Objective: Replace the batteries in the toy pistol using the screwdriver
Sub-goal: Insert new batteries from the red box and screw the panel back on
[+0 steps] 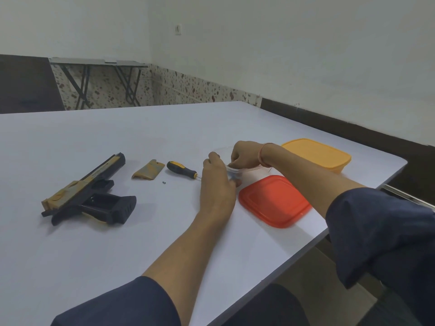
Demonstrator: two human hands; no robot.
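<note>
The black and tan toy pistol (87,194) lies on its side at the left of the white table (117,243), its grip compartment uncovered. Its tan cover plate (148,170) lies to the right, with a tiny dark screw (164,183) beside it. The black and yellow screwdriver (181,169) rests near my hands. My left hand (217,182) grips the side of a small clear plastic container (231,171). My right hand (244,157) reaches into that container with curled fingers; what they pinch is hidden.
An orange lid (274,201) lies flat near the table's right edge. A yellow plastic box (317,154) stands behind my right wrist at the table's far right corner. A folding table (98,62) stands by the back wall.
</note>
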